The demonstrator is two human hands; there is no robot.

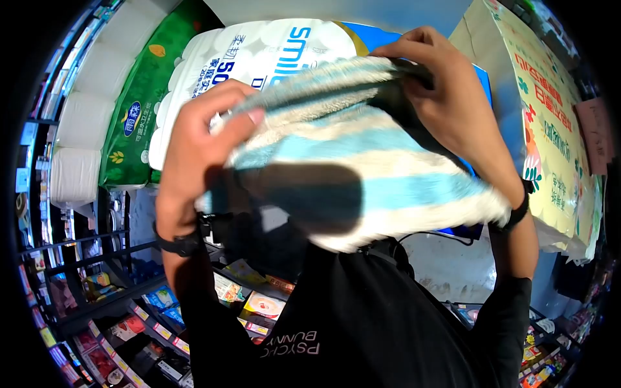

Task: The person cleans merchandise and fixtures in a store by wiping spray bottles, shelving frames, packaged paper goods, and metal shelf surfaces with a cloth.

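A towel (401, 155) with light-blue and cream stripes hangs in front of my chest, folded over along its upper edge and blurred low down. My left hand (210, 129) is closed on its upper left part, thumb lying on top of the cloth. At the upper right corner, my right hand (446, 84) pinches the edge between bent fingers and thumb. A dark rounded shadow covers the lower left of the towel. Black bands circle both wrists.
Behind the towel stands a white pack of toilet rolls (259, 48), with a green pack (132, 119) to its left. A cream printed carton (550, 136) is at the right. Shelves of packaged goods (142, 323) line the lower left, and more goods the lower right.
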